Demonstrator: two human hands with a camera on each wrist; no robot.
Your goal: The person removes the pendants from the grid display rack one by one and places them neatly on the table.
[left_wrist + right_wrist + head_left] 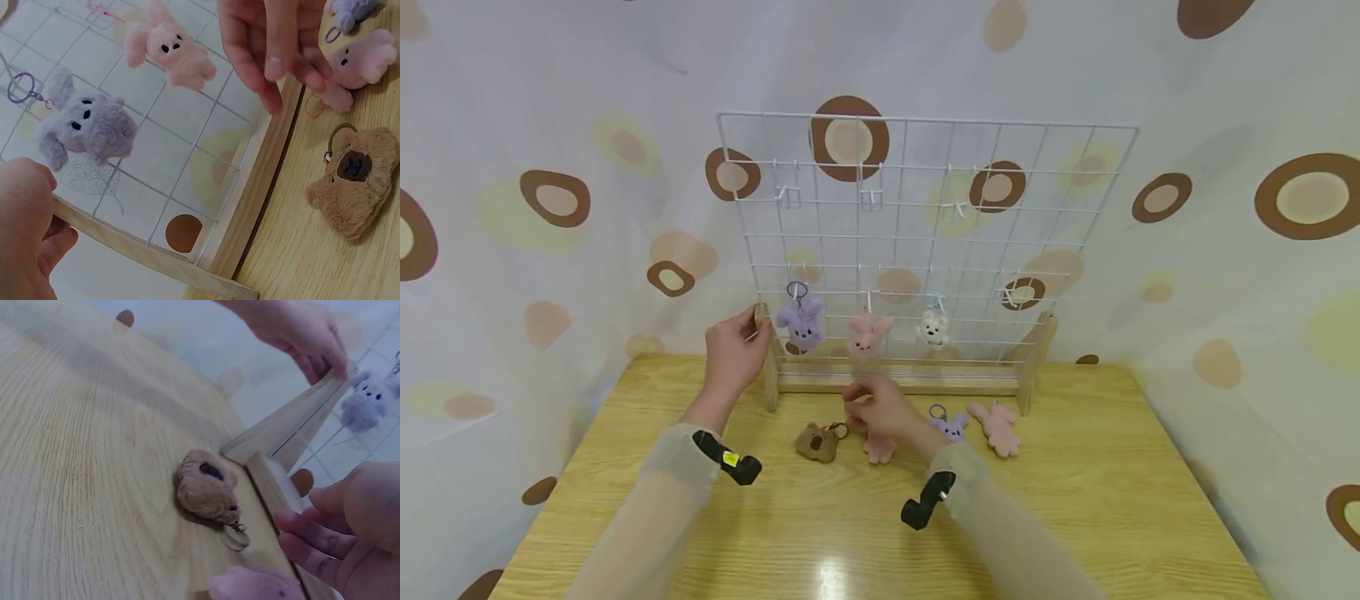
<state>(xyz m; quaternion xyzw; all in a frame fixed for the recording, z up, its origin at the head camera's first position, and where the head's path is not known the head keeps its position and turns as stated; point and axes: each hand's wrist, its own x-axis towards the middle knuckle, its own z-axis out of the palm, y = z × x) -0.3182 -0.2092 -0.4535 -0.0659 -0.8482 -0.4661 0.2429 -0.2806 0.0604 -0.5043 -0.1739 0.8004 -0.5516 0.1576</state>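
My left hand grips the top of the wooden left post of a white wire grid rack, thumb and fingers around its edge. My right hand hovers low in front of the rack's wooden base bar, fingers loosely bent with nothing between them. Beneath it a pink plush keychain lies on the table, partly hidden by the hand. A brown plush keychain with a metal ring lies just left of that. On the grid hang a purple plush keychain, a pink one and a white one.
Right of my right hand, another purple plush and another pink plush lie on the wooden table. White hooks are fixed along the grid's upper part, and one hook sits lower right. A patterned sheet hangs behind.
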